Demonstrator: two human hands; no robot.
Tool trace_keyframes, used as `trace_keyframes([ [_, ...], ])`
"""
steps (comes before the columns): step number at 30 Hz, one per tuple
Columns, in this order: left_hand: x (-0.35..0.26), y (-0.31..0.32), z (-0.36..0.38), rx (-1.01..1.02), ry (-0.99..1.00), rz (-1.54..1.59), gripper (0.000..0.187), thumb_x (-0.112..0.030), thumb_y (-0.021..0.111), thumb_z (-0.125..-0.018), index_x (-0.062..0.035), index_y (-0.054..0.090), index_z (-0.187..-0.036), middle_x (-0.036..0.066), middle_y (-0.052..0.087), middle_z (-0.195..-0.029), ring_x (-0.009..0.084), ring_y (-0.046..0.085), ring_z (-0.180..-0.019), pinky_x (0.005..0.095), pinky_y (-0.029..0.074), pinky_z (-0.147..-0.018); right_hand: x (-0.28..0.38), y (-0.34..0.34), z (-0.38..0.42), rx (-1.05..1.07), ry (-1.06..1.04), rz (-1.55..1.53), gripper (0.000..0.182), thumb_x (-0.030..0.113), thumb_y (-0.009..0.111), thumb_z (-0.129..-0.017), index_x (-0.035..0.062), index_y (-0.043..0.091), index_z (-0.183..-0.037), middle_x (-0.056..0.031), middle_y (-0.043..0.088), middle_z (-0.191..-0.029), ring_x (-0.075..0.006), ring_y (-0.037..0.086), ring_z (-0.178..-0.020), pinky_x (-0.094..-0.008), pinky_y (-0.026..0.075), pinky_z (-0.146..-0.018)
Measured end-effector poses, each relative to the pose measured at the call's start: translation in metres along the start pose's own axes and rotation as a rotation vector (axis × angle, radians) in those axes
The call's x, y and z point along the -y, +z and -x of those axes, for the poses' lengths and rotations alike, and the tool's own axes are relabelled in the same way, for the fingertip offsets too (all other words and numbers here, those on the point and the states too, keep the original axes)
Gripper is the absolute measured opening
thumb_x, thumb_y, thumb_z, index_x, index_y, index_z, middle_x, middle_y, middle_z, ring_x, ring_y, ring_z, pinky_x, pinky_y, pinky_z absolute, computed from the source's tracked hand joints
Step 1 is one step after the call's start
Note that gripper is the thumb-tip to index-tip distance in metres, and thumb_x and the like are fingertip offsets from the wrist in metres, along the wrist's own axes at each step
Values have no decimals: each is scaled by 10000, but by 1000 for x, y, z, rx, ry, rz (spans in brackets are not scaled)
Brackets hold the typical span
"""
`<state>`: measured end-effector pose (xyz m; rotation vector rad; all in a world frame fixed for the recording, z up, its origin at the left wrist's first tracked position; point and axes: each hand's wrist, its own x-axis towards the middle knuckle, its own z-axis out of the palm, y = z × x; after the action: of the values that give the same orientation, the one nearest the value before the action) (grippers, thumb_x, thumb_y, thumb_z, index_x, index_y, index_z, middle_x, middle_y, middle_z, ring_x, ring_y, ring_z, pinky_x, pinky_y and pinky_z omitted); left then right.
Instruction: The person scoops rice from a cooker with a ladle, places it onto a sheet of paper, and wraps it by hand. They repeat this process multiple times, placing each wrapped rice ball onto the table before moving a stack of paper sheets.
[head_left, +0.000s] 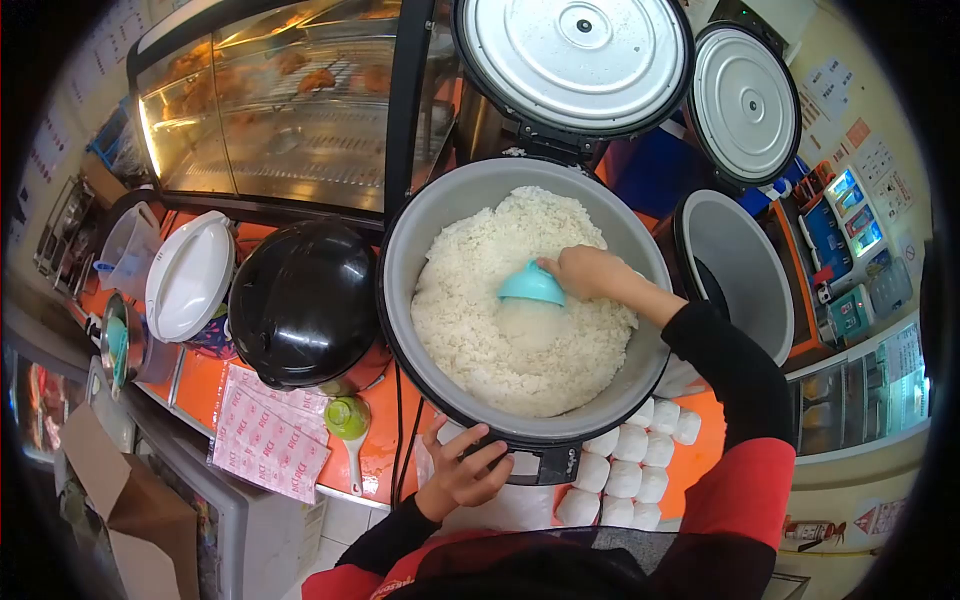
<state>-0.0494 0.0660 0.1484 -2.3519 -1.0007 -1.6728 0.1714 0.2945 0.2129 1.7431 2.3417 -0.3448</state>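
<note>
A large rice cooker (pixel 400 330) with a grey inner pot stands open in front of me, holding a big mound of cooked white rice (pixel 530 370). My right hand (pixel 592 274) grips a turquoise plastic cup (pixel 530 285) at its right side. The cup is tipped over the middle of the rice, and its lower edge meets the grains. At the cooker's front edge is my left hand (pixel 462 468), its fingers spread against the black rim beside the front latch.
Wrapped white rice portions (pixel 625 470) sit in rows right of the cooker's front. A closed black cooker (pixel 305 305), a green-topped paddle (pixel 347 420) and printed wrappers (pixel 270 430) lie left. Behind are a heated display case (pixel 290 120) and a second open cooker (pixel 745 280).
</note>
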Motion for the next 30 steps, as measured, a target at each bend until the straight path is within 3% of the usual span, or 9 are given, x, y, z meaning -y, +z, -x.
trace_keyframes([
  [6, -1, 1, 0, -9, -11, -10, 155, -105, 620, -686, -202, 564, -795, -49, 556, -958, 213, 496, -1047, 563, 265, -958, 9, 9, 14, 567, -38, -184, 698, 523, 263, -924, -42, 543, -626, -138, 506, -543, -246, 480, -413, -378, 434, -457],
  [9, -2, 1, 1, -16, -19, -7, 158, -92, 617, -687, -203, 563, -786, -50, 552, -960, 212, 494, -1045, 569, 266, -952, 25, 0, 46, 541, -68, -196, 705, 540, 270, -917, -35, 542, -614, -127, 503, -542, -224, 468, -410, -362, 406, -406],
  [13, -2, 2, 1, -17, -23, -12, 173, -82, 618, -680, -210, 563, -782, -54, 548, -958, 209, 488, -1051, 576, 257, -954, 57, -45, 105, 391, -112, -113, 681, 473, 278, -943, -80, 576, -680, -237, 559, -613, -370, 561, -588, -439, 441, -621],
  [16, -2, 0, 1, -10, -15, -29, 166, -94, 615, -684, -219, 563, -780, -57, 547, -958, 208, 486, -1055, 580, 247, -957, 55, -51, 125, 347, -113, -182, 692, 463, 258, -946, -105, 605, -759, -290, 586, -713, -416, 591, -732, -459, 444, -713],
  [19, -2, 0, 2, -14, -15, -39, 143, -122, 610, -695, -227, 562, -779, -61, 545, -960, 205, 481, -1059, 580, 241, -961, 52, -44, 131, 299, -128, -224, 666, 469, 278, -946, -76, 586, -719, -248, 572, -652, -393, 569, -635, -438, 442, -651],
  [22, -2, -1, 5, -1, -16, -34, 124, -148, 609, -698, -230, 561, -778, -66, 543, -962, 201, 473, -1063, 576, 239, -964, 62, -48, 123, 466, -31, -279, 688, 463, 258, -947, -111, 599, -780, -293, 589, -727, -430, 583, -725, -458, 444, -720],
  [25, -1, -1, 4, -17, -7, -33, 109, -162, 605, -696, -224, 562, -774, -66, 544, -961, 200, 463, -1062, 569, 243, -968, 59, -32, 109, 520, -32, -306, 703, 485, 259, -940, -120, 597, -819, -269, 594, -701, -393, 600, -688, -452, 459, -652],
  [28, 0, 6, 7, -75, 12, -61, 95, -162, 596, -700, -219, 562, -768, -59, 546, -964, 204, 463, -1061, 569, 245, -967, 62, -26, 100, 659, 116, -433, 605, 461, 291, -938, -36, 547, -708, -62, 464, -532, -187, 488, -488, -339, 399, -452],
  [30, -2, 5, 4, -88, 3, -83, 89, -159, 592, -704, -218, 563, -763, -54, 547, -966, 208, 462, -1062, 570, 247, -966, 37, -18, 86, 938, 236, -794, 491, 406, 302, -934, 25, 503, -699, 17, 382, -522, -105, 405, -445, -266, 343, -409],
])
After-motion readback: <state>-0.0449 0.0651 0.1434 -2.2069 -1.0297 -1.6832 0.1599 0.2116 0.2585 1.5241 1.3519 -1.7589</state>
